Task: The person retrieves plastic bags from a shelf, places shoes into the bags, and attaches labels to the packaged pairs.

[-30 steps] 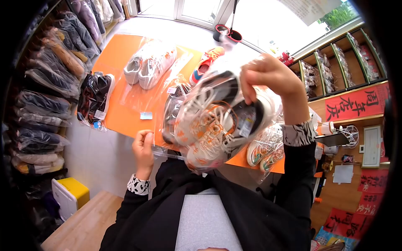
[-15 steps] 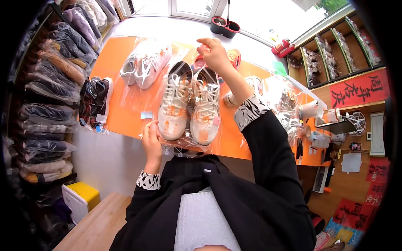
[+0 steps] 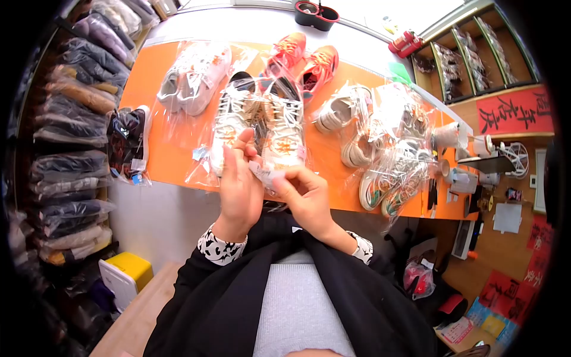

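Pinching a small white tag [image 3: 262, 173] between thumb and fingers, the right hand [image 3: 305, 199] meets the left hand [image 3: 239, 185], whose fingers close on the near edge of the plastic bag of white-and-orange sneakers [image 3: 260, 126] lying just beyond the fingertips on the orange table [image 3: 172, 162]; farther off, orange shoes [image 3: 303, 61]

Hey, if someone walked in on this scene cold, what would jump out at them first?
Probably the bright orange table, covered with pairs of shoes in clear plastic bags. At its near edge, both hands, left hand and right hand, pinch the open end of the bag holding white and orange sneakers. Behind them sits a vivid orange-red pair, and bagged goods fill the shelves on the left.
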A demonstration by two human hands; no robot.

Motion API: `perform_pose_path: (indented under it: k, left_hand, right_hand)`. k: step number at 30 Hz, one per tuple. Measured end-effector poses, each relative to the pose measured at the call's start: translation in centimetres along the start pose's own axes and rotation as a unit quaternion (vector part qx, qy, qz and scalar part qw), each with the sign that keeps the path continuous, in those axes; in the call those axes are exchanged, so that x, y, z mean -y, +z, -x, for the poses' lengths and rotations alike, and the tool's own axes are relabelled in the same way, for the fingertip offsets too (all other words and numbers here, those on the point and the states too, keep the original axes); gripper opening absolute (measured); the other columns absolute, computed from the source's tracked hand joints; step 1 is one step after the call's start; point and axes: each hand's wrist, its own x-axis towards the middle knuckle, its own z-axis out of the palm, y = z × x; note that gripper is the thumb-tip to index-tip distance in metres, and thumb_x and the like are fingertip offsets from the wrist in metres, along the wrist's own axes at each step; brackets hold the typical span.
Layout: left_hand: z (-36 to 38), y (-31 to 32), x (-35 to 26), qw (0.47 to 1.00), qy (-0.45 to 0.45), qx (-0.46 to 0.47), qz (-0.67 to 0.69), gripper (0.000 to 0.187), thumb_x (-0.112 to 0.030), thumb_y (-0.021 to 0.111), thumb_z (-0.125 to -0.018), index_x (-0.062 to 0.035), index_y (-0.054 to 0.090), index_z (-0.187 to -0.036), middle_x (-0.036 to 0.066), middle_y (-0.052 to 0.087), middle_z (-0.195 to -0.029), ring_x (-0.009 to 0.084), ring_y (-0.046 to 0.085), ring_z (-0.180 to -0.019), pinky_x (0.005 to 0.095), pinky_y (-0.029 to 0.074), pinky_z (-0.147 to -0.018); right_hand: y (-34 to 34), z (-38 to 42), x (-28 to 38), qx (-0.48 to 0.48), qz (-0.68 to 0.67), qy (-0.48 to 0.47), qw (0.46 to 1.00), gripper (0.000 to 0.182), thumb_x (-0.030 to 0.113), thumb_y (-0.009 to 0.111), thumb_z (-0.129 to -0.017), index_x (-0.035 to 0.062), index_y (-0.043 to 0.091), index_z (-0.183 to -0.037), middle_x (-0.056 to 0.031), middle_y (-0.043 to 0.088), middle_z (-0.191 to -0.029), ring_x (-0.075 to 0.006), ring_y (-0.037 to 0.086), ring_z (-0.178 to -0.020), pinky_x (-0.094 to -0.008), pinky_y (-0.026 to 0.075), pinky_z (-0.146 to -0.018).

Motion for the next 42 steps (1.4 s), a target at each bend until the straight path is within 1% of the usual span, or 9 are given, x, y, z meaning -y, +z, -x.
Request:
perform_pose_path:
  k: [1,4,8,12,19,31,33,40,42]
  left_hand:
    - [0.3,0.4,0.2,1.0,-0.007,0.005,-0.003,0.057,-0.047,0.043,-0.1,-0.0026,0.039,-0.136,0.001,0.04,-0.101,0.0106,0.041,-0.085,0.0275,0.039,-0.08]
    - [0.7,1.0,0.6,0.974,0.013,0.055,-0.221,0.029,-0.004,0.06,-0.092,0.0005,0.054,-0.12,0.004,0.055,-0.105,0.0101,0.053,-0.101,0.0268,0.043,-0.091]
    - [1.0,0.9,0.8,0.951,-0.005,0.078,-0.299,0.02,0.0,0.067,-0.087,0.0023,0.062,-0.106,0.006,0.067,-0.089,0.0111,0.064,-0.079,0.0236,0.052,-0.071]
    - [0.1,1.9,-0.8,0.935,-0.094,0.158,-0.304,0.021,-0.005,0.065,-0.089,0.0028,0.062,-0.109,0.004,0.066,-0.084,0.0067,0.061,-0.075,0.0202,0.049,-0.065]
    - [-1.2,2.5,-1.1,0.885,-0.169,0.152,-0.407,0.02,-0.018,0.06,-0.09,0.0001,0.066,-0.082,0.002,0.06,-0.068,0.0058,0.05,-0.055,0.0194,0.039,-0.051]
    - [-2.0,1.1,0.0,0.906,-0.373,0.162,-0.12,0.01,-0.008,0.06,-0.084,0.0019,0.061,-0.081,0.006,0.058,-0.063,0.0076,0.048,-0.046,0.019,0.036,-0.042]
    - [-1.9,1.0,0.3,0.905,-0.397,0.125,-0.09,0.011,-0.008,0.06,-0.084,0.0021,0.061,-0.082,0.007,0.059,-0.064,0.0079,0.048,-0.046,0.019,0.036,-0.042]
    - [-1.3,0.7,1.7,0.899,-0.43,0.065,-0.041,0.01,-0.008,0.059,-0.085,0.0006,0.063,-0.083,0.006,0.06,-0.065,0.0085,0.048,-0.046,0.0204,0.038,-0.042]
    - [-0.5,2.1,3.0,0.924,-0.362,-0.095,-0.085,0.01,-0.009,0.057,-0.085,-0.0023,0.061,-0.078,0.004,0.06,-0.064,0.0077,0.046,-0.045,0.0206,0.037,-0.041]
  right_hand:
    - [-0.2,0.2,0.3,-0.047,-0.093,0.042,0.994,0.014,0.009,0.066,-0.091,-0.0019,0.06,-0.097,-0.0037,0.063,-0.088,-0.0078,0.06,-0.075,-0.0226,0.051,-0.065]
    - [-1.9,0.4,1.6,-0.06,-0.1,0.044,0.992,0.008,0.007,0.06,-0.095,-0.0007,0.058,-0.096,-0.002,0.063,-0.083,-0.0057,0.058,-0.072,-0.0213,0.049,-0.066]
    - [-3.6,0.8,2.2,-0.079,-0.044,0.032,0.995,0.01,0.009,0.06,-0.095,-0.0007,0.057,-0.096,-0.0014,0.062,-0.083,-0.0041,0.057,-0.073,-0.0208,0.047,-0.065]
    - [-4.6,1.0,2.5,-0.038,-0.073,0.026,0.996,0.011,0.01,0.061,-0.095,-0.0009,0.058,-0.097,-0.0005,0.063,-0.083,-0.003,0.056,-0.075,-0.0202,0.046,-0.066]
    - [-4.9,1.1,2.7,-0.001,-0.03,0.054,0.998,0.009,0.008,0.062,-0.093,-0.0006,0.061,-0.093,0.0013,0.061,-0.081,-0.0019,0.052,-0.071,-0.0189,0.043,-0.062]
    - [-5.6,0.4,3.9,0.004,0.111,-0.07,0.991,0.01,-0.003,0.066,-0.083,-0.0001,0.064,-0.092,-0.0043,0.061,-0.081,-0.0099,0.057,-0.066,-0.0244,0.045,-0.06]
    - [-5.8,0.0,3.7,0.0,0.209,-0.175,0.962,0.017,-0.006,0.068,-0.077,0.0019,0.065,-0.091,-0.0069,0.062,-0.082,-0.0179,0.06,-0.072,-0.0281,0.047,-0.063]
    - [-6.7,0.4,1.8,-0.017,0.244,-0.213,0.946,0.023,-0.005,0.072,-0.071,0.003,0.066,-0.091,-0.0095,0.063,-0.086,-0.0248,0.059,-0.079,-0.0313,0.048,-0.068]
    - [-7.2,0.2,1.4,0.0,0.261,-0.294,0.92,0.021,-0.005,0.072,-0.07,0.0018,0.065,-0.089,-0.0095,0.063,-0.086,-0.0269,0.059,-0.076,-0.0323,0.048,-0.067]
